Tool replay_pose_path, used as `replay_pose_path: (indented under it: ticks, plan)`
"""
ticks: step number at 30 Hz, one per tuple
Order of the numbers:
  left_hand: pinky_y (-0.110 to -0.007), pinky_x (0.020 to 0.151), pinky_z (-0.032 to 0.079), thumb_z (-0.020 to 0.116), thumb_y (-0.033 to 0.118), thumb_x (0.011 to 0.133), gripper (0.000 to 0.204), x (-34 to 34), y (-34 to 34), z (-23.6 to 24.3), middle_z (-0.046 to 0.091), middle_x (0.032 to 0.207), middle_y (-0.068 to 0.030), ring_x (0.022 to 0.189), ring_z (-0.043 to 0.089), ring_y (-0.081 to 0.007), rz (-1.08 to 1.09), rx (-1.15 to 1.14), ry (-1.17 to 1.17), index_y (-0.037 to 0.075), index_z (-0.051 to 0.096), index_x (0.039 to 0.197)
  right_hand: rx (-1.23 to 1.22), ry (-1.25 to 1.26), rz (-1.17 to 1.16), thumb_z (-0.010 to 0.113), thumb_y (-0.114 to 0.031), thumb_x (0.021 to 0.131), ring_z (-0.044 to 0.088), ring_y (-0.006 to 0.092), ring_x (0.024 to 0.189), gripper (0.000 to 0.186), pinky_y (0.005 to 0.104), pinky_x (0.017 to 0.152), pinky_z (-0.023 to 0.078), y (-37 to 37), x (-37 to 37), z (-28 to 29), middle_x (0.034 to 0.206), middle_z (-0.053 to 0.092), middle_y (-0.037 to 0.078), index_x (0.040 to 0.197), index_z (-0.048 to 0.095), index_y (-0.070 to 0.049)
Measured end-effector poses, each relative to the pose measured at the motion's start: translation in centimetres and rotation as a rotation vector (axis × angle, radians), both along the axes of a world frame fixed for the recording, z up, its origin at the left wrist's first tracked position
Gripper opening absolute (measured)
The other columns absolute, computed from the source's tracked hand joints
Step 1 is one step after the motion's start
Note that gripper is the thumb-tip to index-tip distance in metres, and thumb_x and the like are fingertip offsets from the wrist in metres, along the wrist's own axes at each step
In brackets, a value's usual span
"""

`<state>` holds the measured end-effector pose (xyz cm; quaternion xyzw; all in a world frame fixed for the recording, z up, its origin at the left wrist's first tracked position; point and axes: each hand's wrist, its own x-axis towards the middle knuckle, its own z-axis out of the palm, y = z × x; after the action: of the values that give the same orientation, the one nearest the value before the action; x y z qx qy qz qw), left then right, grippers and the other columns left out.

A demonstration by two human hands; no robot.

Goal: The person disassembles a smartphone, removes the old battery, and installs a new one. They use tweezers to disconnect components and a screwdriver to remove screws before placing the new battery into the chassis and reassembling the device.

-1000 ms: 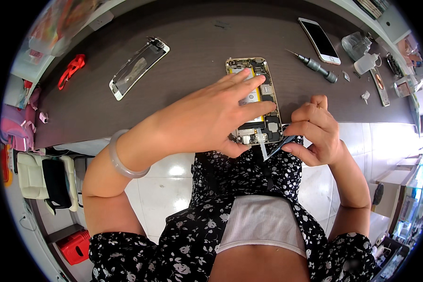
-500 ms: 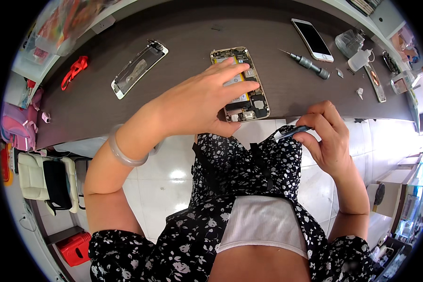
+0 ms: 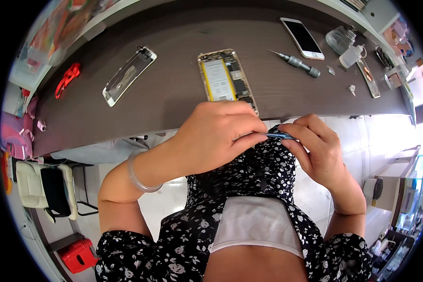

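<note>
I find my right hand (image 3: 317, 143) narrow, gripping the slim blue tweezers (image 3: 281, 135) between thumb and fingers. My left hand (image 3: 228, 124) is also narrow, thumb and forefinger pinched at the tool's tip; whether they hold the tip itself or something caught in it, I cannot tell. Both hands are just off the near edge of the worktop (image 3: 174, 91), above my lap. The opened phone body (image 3: 243, 87) lies by the middle of that edge, its lower end hidden behind my left hand; contact cannot be confirmed. Done, on the evidence: the screen panel (image 3: 129, 73) is detached and lies apart, toward the worktop's left end. Not done: the battery (image 3: 217, 80) sits inside the phone body, and the phone body has no screen over it. I judge the work partway, with the inside exposed and nothing closed up. The screwdriver (image 3: 298, 65) lies unheld to the right, nearer than the whole phone (image 3: 303, 38) toward the far right corner.
</note>
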<state>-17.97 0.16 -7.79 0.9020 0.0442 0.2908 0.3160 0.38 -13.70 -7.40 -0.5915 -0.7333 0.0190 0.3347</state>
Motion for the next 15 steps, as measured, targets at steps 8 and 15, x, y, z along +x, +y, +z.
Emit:
replay_pose_path:
  ticks: [8,15]
  plan:
    - [-0.024,0.056,0.047,0.070,0.000,0.077,0.005,1.7,1.1,1.6,0.064,0.074,-0.0066,0.061,0.059,-0.0125,0.140,-0.013,0.087,0.000,0.066,0.080,0.014,0.100,-0.186,0.070,-0.004,0.079,0.059,0.0214,0.063,0.013,0.0295,0.055,0.048,-2.3,3.4,-0.9,0.080,0.059,0.010,0.090,0.067,0.000]
    - [-0.023,0.056,0.045,0.067,0.005,0.082,0.009,4.4,2.1,2.6,0.062,0.070,-0.0070,0.060,0.056,-0.0106,0.102,-0.027,0.117,-0.004,0.068,0.083,0.000,0.174,-0.313,0.067,-0.002,0.081,0.057,0.0153,0.063,0.009,0.0263,0.056,0.048,-5.0,5.9,-2.2,0.079,0.059,0.008,0.090,0.067,0.001]
